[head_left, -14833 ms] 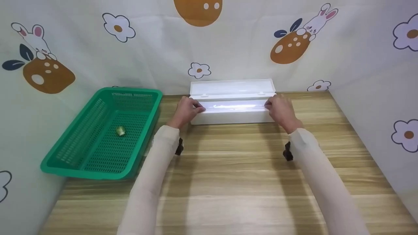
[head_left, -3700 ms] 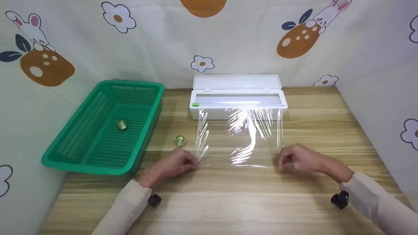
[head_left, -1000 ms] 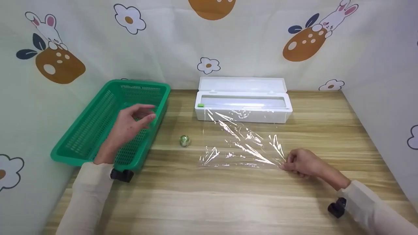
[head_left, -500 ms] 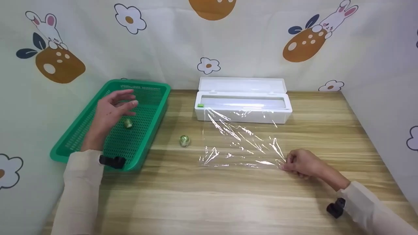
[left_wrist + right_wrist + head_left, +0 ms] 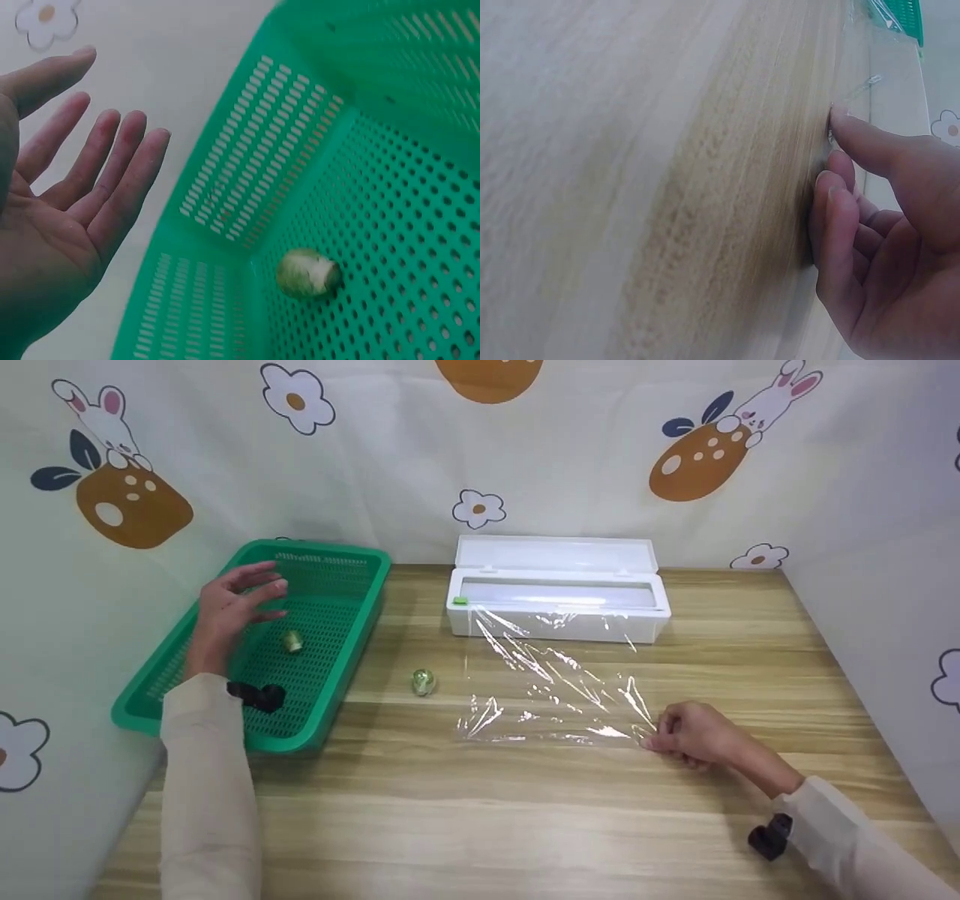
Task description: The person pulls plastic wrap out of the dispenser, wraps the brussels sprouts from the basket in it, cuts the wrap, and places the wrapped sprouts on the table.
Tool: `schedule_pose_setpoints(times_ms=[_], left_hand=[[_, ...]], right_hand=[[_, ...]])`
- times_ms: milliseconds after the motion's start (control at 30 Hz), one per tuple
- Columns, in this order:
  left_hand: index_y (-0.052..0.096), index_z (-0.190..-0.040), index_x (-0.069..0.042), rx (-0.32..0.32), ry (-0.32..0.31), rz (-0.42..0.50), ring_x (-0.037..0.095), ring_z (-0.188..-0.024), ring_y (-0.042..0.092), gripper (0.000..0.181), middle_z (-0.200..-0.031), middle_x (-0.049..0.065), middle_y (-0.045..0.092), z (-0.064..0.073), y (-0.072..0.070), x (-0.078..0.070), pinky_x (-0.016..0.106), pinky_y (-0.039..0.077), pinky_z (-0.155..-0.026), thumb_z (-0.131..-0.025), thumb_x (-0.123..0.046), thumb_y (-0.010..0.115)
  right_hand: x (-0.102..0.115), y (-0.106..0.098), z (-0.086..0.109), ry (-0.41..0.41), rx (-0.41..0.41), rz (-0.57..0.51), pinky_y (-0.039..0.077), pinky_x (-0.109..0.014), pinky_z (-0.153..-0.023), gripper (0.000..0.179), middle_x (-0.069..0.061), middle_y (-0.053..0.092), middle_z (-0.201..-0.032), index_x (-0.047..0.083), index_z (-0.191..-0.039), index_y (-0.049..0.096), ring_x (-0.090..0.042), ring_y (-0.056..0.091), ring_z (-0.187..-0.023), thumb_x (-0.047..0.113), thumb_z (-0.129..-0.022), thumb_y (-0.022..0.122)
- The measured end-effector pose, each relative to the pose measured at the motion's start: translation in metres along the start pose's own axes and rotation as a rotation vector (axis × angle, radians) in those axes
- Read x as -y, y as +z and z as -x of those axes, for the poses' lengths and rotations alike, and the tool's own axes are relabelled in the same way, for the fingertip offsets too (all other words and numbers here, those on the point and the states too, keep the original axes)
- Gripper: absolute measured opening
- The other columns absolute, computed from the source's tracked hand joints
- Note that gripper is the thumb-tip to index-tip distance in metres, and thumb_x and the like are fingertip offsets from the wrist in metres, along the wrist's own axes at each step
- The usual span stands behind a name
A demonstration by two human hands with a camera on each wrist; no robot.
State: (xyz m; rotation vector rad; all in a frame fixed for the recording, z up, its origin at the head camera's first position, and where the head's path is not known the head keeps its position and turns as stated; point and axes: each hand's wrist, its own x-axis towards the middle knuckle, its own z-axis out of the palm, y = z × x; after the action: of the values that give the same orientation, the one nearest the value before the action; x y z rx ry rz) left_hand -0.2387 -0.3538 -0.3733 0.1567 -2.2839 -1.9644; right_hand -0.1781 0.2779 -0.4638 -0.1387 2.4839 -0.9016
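My right hand (image 5: 694,735) pinches the near right corner of a clear sheet of plastic wrap (image 5: 555,690), which runs from a white wrap dispenser (image 5: 559,626) and lies over the table. In the right wrist view the thumb (image 5: 870,146) holds the film's edge close to the wood. Over the left side of a green plastic basket (image 5: 367,607) hovers my left hand (image 5: 232,607), fingers spread and holding nothing. A small green vegetable like a Brussels sprout, with a pale cut end (image 5: 306,273), lies on the basket floor. Another green ball (image 5: 423,682) sits on the table left of the film.
The dispenser's lid (image 5: 555,553) stands raised against the patterned curtain (image 5: 360,465) behind. A green slider (image 5: 460,601) sits at the left end of its front rim. Curtain walls border the wooden table (image 5: 525,817) at the sides.
The wrap has been drawn out of the dispenser towards me, and a green ball appeared on the table. My left hand let go of the film's left corner and moved left over the basket.
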Motion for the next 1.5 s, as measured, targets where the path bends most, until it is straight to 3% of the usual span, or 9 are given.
schedule_pose_setpoints(times_ms=[367,533,700,867,1167,1267,1333,1400,1500], left_hand=[[0.044,-0.151,-0.016,-0.113,-0.206,0.066,0.003,-0.106,0.061,0.070,-0.122,-0.010,0.057,-0.008,-0.004,0.019,0.026,0.060,-0.084,-0.090,-0.033,0.073],[0.041,-0.153,-0.017,-0.126,-0.270,0.118,0.017,-0.132,0.051,0.072,-0.136,-0.002,0.055,-0.010,-0.003,0.032,0.029,0.059,-0.090,-0.090,-0.031,0.074],[0.032,-0.157,-0.017,-0.131,-0.371,0.067,0.028,-0.150,0.031,0.082,-0.162,0.014,0.030,-0.012,0.000,0.040,0.032,0.057,-0.096,-0.089,-0.035,0.075],[0.021,-0.160,-0.015,-0.111,-0.464,-0.012,0.030,-0.154,0.022,0.088,-0.166,0.017,0.016,-0.009,0.000,0.048,0.034,0.054,-0.103,-0.091,-0.038,0.071],[0.017,-0.161,-0.011,-0.079,-0.496,-0.096,0.033,-0.149,0.031,0.081,-0.163,0.022,0.022,-0.012,0.006,0.061,0.034,0.054,-0.101,-0.097,-0.031,0.064],[0.019,-0.160,-0.010,-0.101,-0.502,-0.101,0.028,-0.132,0.053,0.079,-0.153,0.022,0.036,-0.012,0.009,0.065,0.031,0.057,-0.096,-0.097,-0.027,0.064],[0.022,-0.159,-0.008,-0.126,-0.502,-0.102,0.019,-0.111,0.064,0.078,-0.135,0.015,0.054,-0.012,0.011,0.068,0.028,0.058,-0.092,-0.096,-0.023,0.064],[0.024,-0.158,-0.006,-0.142,-0.500,-0.096,0.009,-0.091,0.067,0.077,-0.109,0.001,0.064,-0.011,0.011,0.070,0.026,0.060,-0.085,-0.095,-0.019,0.065],[0.026,-0.157,-0.003,-0.147,-0.493,-0.070,0.005,-0.077,0.068,0.074,-0.078,-0.011,0.065,-0.010,0.010,0.070,0.026,0.061,-0.080,-0.094,-0.015,0.064]], right_hand=[[-0.004,-0.002,0.000,-0.013,0.000,-0.002,0.048,-0.025,-0.041,0.034,-0.001,0.060,-0.060,0.009,-0.080,0.061,-0.010,0.050,-0.044,0.037,-0.086,0.078],[-0.005,-0.003,0.000,-0.053,-0.005,0.009,0.049,-0.027,-0.040,0.037,-0.001,0.058,-0.057,0.008,-0.079,0.061,-0.008,0.049,-0.041,0.040,-0.085,0.078],[-0.006,-0.003,-0.001,-0.039,-0.008,0.000,0.050,-0.026,-0.041,0.038,-0.002,0.059,-0.058,0.008,-0.079,0.062,-0.008,0.049,-0.042,0.041,-0.084,0.079],[-0.006,-0.003,-0.001,-0.026,-0.009,-0.018,0.049,-0.026,-0.040,0.038,-0.002,0.059,-0.058,0.007,-0.078,0.062,-0.008,0.049,-0.041,0.041,-0.083,0.080],[-0.005,-0.004,0.000,-0.017,0.000,-0.040,0.049,-0.025,-0.040,0.037,-0.001,0.059,-0.057,0.007,-0.078,0.062,-0.007,0.050,-0.041,0.038,-0.083,0.080],[-0.005,-0.004,-0.001,-0.019,-0.001,-0.034,0.050,-0.026,-0.040,0.037,-0.001,0.059,-0.056,0.007,-0.077,0.061,-0.007,0.051,-0.040,0.038,-0.083,0.080],[-0.004,-0.004,-0.002,-0.023,0.000,-0.030,0.050,-0.026,-0.040,0.038,0.000,0.059,-0.055,0.007,-0.076,0.061,-0.007,0.051,-0.040,0.039,-0.083,0.080],[-0.004,-0.003,-0.003,-0.032,0.002,-0.025,0.050,-0.026,-0.040,0.038,0.000,0.058,-0.054,0.008,-0.075,0.061,-0.006,0.051,-0.040,0.039,-0.083,0.080],[-0.004,-0.003,-0.004,-0.038,0.006,-0.026,0.050,-0.026,-0.040,0.039,0.001,0.058,-0.053,0.008,-0.073,0.060,-0.006,0.051,-0.040,0.040,-0.083,0.081]])
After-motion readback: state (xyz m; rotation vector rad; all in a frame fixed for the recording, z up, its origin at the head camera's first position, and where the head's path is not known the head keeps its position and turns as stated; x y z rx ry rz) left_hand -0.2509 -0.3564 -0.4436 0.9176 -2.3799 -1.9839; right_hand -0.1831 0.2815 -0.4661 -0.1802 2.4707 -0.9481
